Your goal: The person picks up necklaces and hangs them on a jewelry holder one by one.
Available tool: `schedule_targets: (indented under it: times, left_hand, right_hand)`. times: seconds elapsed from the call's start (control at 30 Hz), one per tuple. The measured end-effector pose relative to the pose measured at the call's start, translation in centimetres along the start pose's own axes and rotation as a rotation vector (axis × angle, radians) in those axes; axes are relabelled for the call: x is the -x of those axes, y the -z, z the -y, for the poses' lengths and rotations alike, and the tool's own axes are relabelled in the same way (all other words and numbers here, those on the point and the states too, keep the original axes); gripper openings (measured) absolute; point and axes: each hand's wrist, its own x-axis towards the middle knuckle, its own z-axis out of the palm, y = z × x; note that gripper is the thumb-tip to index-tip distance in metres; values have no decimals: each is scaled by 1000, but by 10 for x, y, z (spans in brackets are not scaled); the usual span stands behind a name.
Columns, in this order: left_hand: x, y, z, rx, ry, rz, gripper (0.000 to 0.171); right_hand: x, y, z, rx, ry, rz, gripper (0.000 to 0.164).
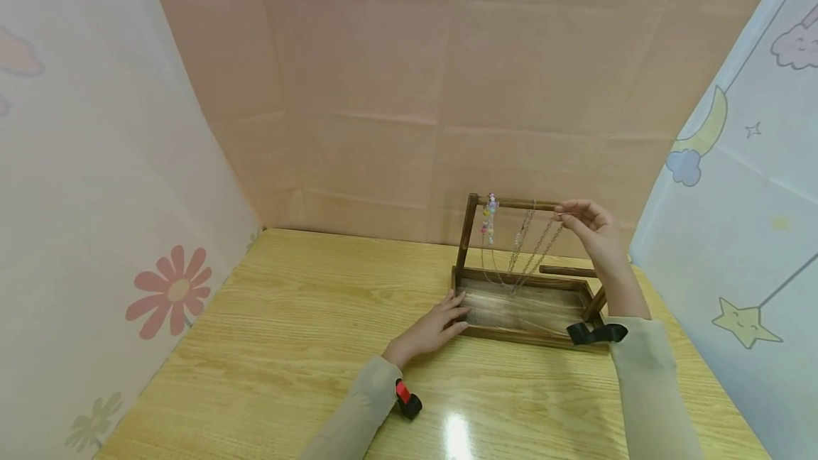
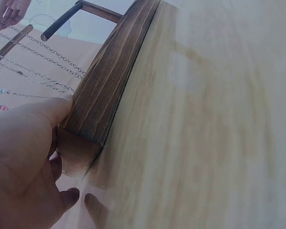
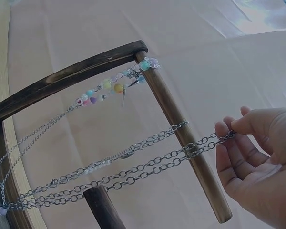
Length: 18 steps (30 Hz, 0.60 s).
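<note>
A chain necklace [image 3: 157,168] runs over the upper bar of a dark wooden jewelry stand [image 1: 464,233]. My right hand [image 1: 599,236] pinches this chain between thumb and fingertips near the bar's free right end. Further left on the same bar hang a thinner chain [image 3: 152,140] with small clear beads and a necklace with pastel beads [image 3: 104,88]. Their lower ends drop toward the tray base. My left hand [image 1: 431,329] holds the front left corner of the base, its thumb by the front wall [image 2: 105,86] and its fingers at the left side.
A second, lower bar [image 1: 562,271] stands at the stand's right side, close beneath my right forearm. The stand sits on a wood-grain table [image 1: 307,332]. A peach cloth [image 1: 358,91] hangs behind, and printed sheets [image 1: 96,162] close both sides.
</note>
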Motion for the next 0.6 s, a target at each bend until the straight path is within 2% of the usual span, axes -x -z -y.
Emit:
schedule_targets:
  times: [0.6]
  left_hand:
    - [1, 2, -3, 32, 10, 16, 50]
  right_hand:
    - [1, 15, -1, 35, -43, -53, 29]
